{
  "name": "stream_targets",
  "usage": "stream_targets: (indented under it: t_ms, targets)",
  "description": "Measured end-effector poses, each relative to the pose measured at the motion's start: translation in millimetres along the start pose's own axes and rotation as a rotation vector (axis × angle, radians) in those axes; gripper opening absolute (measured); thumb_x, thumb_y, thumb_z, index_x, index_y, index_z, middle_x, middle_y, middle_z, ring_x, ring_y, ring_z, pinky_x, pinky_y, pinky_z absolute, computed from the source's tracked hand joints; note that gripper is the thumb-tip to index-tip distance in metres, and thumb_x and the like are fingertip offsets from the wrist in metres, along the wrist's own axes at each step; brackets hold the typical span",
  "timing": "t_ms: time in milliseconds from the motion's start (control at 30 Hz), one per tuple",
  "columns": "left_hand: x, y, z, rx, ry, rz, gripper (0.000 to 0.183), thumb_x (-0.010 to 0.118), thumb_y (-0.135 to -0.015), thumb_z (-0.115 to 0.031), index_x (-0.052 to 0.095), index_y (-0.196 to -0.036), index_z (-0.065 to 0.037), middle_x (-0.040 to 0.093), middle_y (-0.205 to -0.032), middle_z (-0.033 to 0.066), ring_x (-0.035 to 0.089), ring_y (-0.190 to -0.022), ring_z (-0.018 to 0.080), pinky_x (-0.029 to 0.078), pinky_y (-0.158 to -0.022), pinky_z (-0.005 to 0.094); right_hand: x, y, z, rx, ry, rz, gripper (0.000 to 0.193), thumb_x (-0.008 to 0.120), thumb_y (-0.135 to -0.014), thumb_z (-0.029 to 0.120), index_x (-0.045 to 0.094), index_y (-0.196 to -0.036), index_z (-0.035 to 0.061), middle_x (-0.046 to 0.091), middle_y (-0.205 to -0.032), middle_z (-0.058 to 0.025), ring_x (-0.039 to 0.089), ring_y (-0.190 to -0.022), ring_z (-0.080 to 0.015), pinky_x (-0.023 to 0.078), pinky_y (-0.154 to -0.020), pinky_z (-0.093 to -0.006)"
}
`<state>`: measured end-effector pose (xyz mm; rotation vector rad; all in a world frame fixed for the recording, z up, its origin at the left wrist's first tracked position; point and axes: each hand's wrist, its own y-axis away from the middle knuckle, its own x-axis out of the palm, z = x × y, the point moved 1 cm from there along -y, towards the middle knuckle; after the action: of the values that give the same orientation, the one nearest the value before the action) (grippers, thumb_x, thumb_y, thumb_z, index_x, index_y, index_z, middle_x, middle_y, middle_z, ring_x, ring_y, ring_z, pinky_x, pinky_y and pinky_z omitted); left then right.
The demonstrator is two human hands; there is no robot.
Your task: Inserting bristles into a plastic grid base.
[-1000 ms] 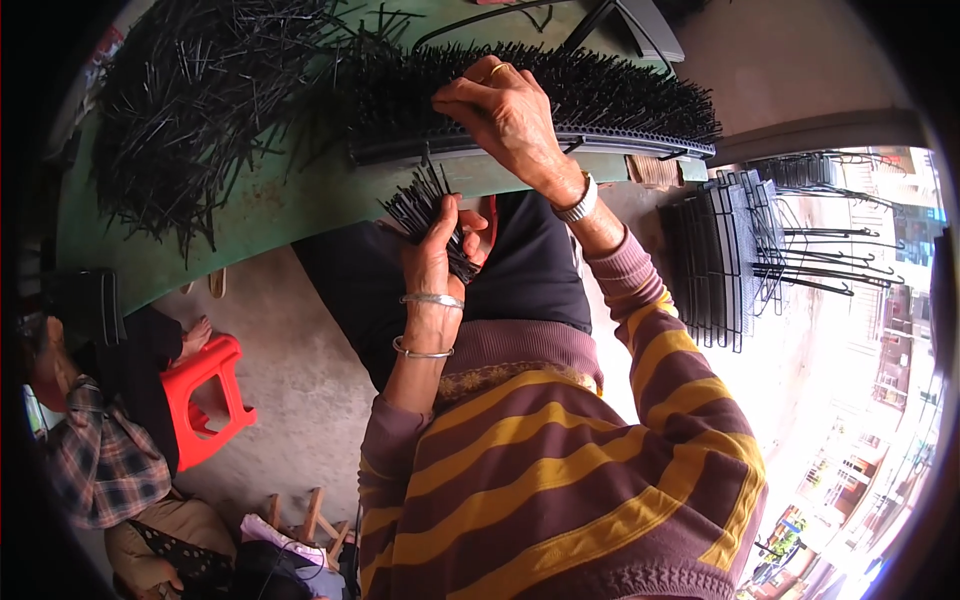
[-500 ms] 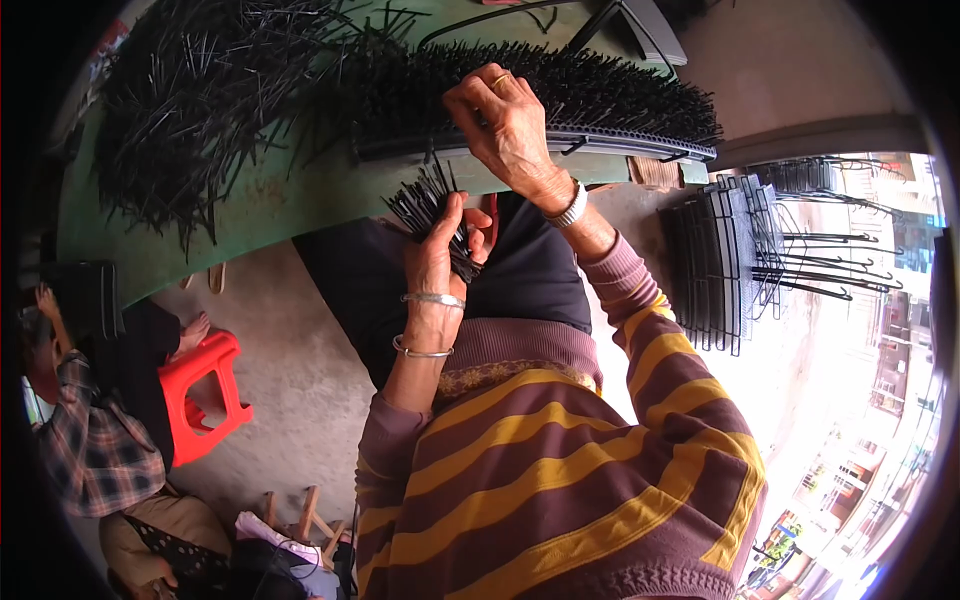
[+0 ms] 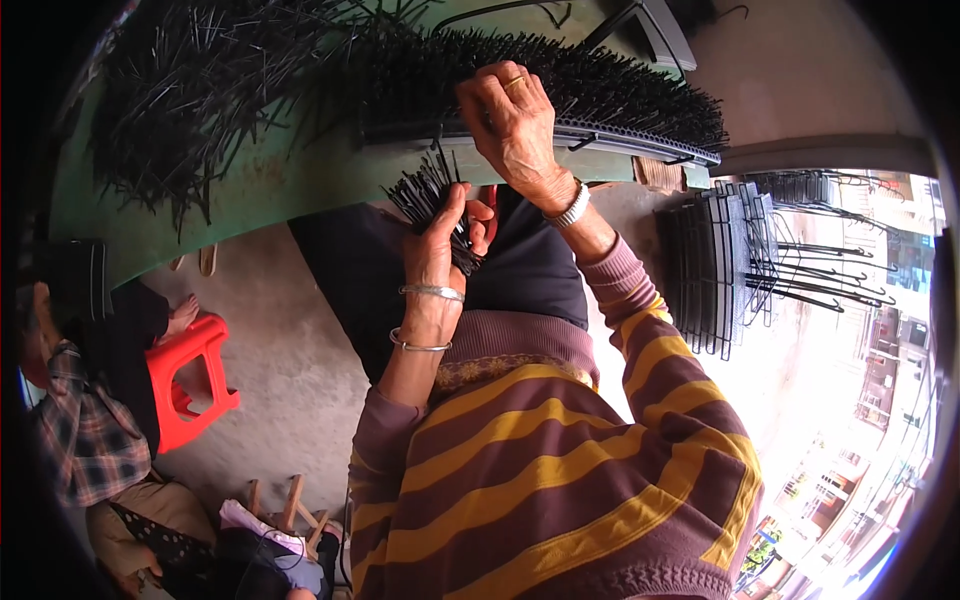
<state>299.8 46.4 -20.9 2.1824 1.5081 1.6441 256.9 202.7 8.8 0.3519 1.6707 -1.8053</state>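
My left hand (image 3: 437, 245) is closed round a bundle of short thin black sticks (image 3: 418, 192), their tips fanned out past the thumb. Over the front of a long perforated black rack (image 3: 640, 141), packed with upright black sticks (image 3: 630, 88), is my right hand (image 3: 517, 130). Its fingers are bent and pinched together among the stick ends; what they hold is hidden behind them. A small red object (image 3: 490, 196), too covered to name, shows beside my left fingers.
A large loose heap of black sticks (image 3: 190, 110) lies on the green table (image 3: 150, 230) at left. Stacked black wire racks (image 3: 700, 270) stand to the right. Lower left are a red plastic stool (image 3: 205, 390) and another person in a checked shirt (image 3: 95, 430).
The view has shifted slightly. My right hand stays at the rack's front, a little to the right in the picture, still pinched. My left hand keeps its hold on the sticks.
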Motion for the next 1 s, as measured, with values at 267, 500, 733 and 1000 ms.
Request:
stream_targets:
  t_ms: [267, 500, 733, 1000]
  targets:
    - [1.5, 2.2, 1.5, 0.009, -0.008, -0.012, 0.024, 0.07, -0.085, -0.021, 0.064, -0.093, 0.001, 0.065, -0.072, 0.0092, 0.052, -0.05, 0.0106, 0.04, -0.045, 0.0222, 3.4, 0.6, -2.7, -0.04, 0.001, -0.034, 0.021, 0.067, -0.07, -0.002, 0.058, -0.087, 0.0073, 0.055, -0.087, -0.0051, 0.054, -0.075, -0.0237, 0.044, -0.065, -0.034]
    - [-2.0, 2.2, 2.4, 0.031, 0.011, 0.012, 0.025, 0.068, -0.086, -0.021, 0.063, -0.095, 0.001, 0.065, -0.071, 0.0091, 0.053, -0.05, 0.0108, 0.04, -0.044, 0.022, 7.0, -2.2, -6.5, 0.078, 0.059, 0.012, 0.016, 0.066, -0.072, 0.001, 0.057, -0.084, 0.0079, 0.055, -0.082, -0.0048, 0.055, -0.073, -0.0245, 0.044, -0.064, -0.0342]
    - [-0.9, 4.2, 3.4, 0.026, -0.004, -0.007, 0.026, 0.067, -0.087, -0.021, 0.062, -0.097, 0.001, 0.065, -0.072, 0.009, 0.052, -0.049, 0.0108, 0.04, -0.044, 0.0227, 10.5, 0.1, -7.9, 0.104, 0.076, 0.076, 0.017, 0.07, -0.078, 0.014, 0.067, -0.094, 0.0125, 0.057, -0.085, -0.0027, 0.056, -0.075, -0.0229, 0.042, -0.066, -0.0334]
    - [-5.5, 5.8, 6.2, 0.009, 0.02, 0.001, 0.024, 0.068, -0.086, -0.022, 0.062, -0.096, -0.001, 0.064, -0.071, 0.0082, 0.053, -0.05, 0.0109, 0.039, -0.044, 0.0228, 4.4, -1.8, -6.8, 0.09, 0.158, 0.021, 0.017, 0.072, -0.077, 0.019, 0.071, -0.094, 0.0149, 0.057, -0.087, -0.0009, 0.054, -0.081, -0.0199, 0.042, -0.068, -0.033]
